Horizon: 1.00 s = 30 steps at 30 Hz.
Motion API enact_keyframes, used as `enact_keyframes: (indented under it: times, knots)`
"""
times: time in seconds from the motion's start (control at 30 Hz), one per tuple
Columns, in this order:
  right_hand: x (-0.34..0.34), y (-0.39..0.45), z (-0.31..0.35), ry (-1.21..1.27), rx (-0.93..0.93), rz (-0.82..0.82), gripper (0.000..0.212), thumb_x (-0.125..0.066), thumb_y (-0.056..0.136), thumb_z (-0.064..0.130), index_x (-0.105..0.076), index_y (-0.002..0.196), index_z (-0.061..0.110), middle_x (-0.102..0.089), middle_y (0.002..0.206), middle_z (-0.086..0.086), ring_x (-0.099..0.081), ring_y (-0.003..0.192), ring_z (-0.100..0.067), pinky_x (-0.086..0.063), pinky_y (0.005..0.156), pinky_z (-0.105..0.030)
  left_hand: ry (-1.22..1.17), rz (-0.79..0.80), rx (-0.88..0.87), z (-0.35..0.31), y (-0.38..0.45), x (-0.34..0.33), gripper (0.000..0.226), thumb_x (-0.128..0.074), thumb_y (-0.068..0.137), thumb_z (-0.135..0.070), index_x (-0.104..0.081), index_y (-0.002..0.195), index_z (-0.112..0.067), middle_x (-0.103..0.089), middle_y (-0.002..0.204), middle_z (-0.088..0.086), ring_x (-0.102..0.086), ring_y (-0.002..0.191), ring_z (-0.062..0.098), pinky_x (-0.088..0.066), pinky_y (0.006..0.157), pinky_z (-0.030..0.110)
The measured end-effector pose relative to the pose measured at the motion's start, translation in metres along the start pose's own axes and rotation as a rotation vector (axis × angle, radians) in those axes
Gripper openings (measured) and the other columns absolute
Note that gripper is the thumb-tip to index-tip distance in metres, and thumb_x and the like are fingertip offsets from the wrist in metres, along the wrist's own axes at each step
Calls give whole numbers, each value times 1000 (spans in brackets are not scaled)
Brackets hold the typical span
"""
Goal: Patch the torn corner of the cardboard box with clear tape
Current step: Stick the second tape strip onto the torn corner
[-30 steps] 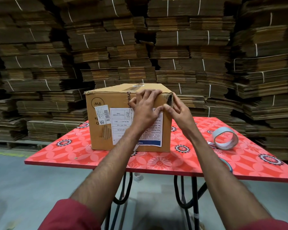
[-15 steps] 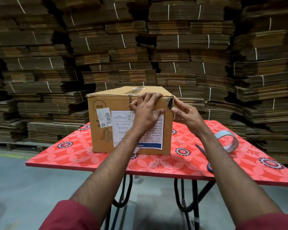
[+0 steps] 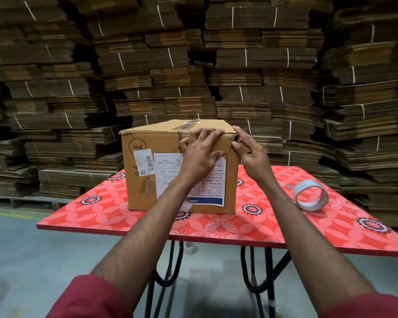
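A brown cardboard box with white labels stands on the red flowered table. Its torn upper right front corner looks crumpled and shiny with clear tape. My left hand lies flat on the box's front face just left of that corner, fingers spread and pressing. My right hand is at the corner from the right side, its fingers straight and touching the corner's edge. A roll of clear tape lies on its side on the table to the right, apart from both hands.
Tall stacks of bundled flat cardboard fill the whole background behind the table. The table stands on black metal legs over a grey concrete floor. A small object lies on the floor under the table.
My right hand has lifted from the lower side of the corner to its top edge, fingers straighter. The left hand stays pressed on the box front. The view has shifted slightly.
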State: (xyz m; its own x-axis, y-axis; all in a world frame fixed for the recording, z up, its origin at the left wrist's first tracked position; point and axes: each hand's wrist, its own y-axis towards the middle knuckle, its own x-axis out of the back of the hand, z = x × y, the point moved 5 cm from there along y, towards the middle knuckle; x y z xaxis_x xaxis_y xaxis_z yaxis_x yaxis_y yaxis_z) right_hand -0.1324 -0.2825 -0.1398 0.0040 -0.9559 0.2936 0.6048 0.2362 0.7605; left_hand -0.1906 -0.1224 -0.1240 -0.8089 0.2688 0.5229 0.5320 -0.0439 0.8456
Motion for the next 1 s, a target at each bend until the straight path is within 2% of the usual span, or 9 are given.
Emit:
enact_keyframes:
  times: [0.1, 0.17, 0.3, 0.43, 0.5, 0.57, 0.73, 0.87, 1.0]
  knots:
    - [5, -1, -4, 42, -19, 36, 45, -54, 105, 22, -52, 147, 36, -52, 153, 7, -46, 143, -6, -39, 119, -43, 13, 54, -56, 4, 0, 6, 65, -65, 91, -39, -37, 150, -35, -42, 149, -14, -23, 140, 14, -16, 102, 35]
    - [9, -2, -1, 14, -23, 33, 42, -53, 106, 20, -55, 147, 30, -54, 151, 6, -47, 141, -4, -38, 119, -36, 1, 100, -82, 8, -2, 9, 70, -64, 93, -36, -31, 154, -31, -37, 154, -12, -20, 144, 15, -12, 113, 35]
    - [8, 5, 16, -145, 46, -61, 38, -68, 96, 38, -66, 131, 22, -58, 143, 8, -52, 130, -3, -47, 104, -23, 33, 116, -107, 17, -7, 14, 70, -59, 94, -44, -27, 155, -31, -29, 160, -9, -16, 148, 17, -15, 121, 43]
    - [3, 14, 21, -172, 82, -130, 18, -66, 98, 31, -67, 110, 18, -69, 118, 3, -65, 102, -5, -58, 84, -34, 71, 32, -12, 31, -8, 26, 63, -52, 97, -48, -35, 153, -24, -35, 158, -2, -22, 148, 19, -11, 120, 38]
    - [4, 14, 21, -87, 85, -152, 8, -61, 102, 20, -68, 103, 17, -70, 111, 0, -64, 91, 8, -55, 74, -22, 110, 43, -29, 38, -10, 28, 62, -51, 98, -47, -33, 154, -27, -34, 159, -3, -21, 148, 20, -11, 120, 40]
    - [4, 14, 21, -71, 93, -174, 11, -58, 103, 15, -68, 100, 16, -71, 108, -1, -63, 87, 13, -51, 72, -14, 120, 74, -44, 42, -11, 28, 61, -51, 98, -46, -32, 154, -30, -36, 158, -5, -23, 147, 19, -14, 120, 43]
    - [7, 21, 10, -89, 57, -152, 12, -58, 102, 23, -67, 95, 19, -71, 102, 1, -66, 95, -15, -56, 79, -37, 18, 7, -44, 42, 13, 45, 38, -45, 101, -46, -62, 129, -28, -64, 130, -6, -50, 118, 15, -32, 99, 39]
    - [12, 40, 20, -162, 59, -121, 22, -61, 99, 32, -61, 78, 26, -64, 84, 4, -56, 79, 5, -42, 69, -28, 143, 103, 33, 71, 38, 48, 50, -29, 103, -54, -66, 126, -29, -66, 128, -3, -56, 116, 18, -29, 97, 39]
    - [-12, 53, 17, -318, 133, 70, 26, -59, 97, 45, -71, 109, 26, -60, 109, 3, -52, 108, -12, -40, 84, -29, 261, 195, 54, 83, 42, 35, 61, -14, 103, -57, -58, 137, -30, -66, 132, 0, -57, 123, 22, -30, 109, 49]
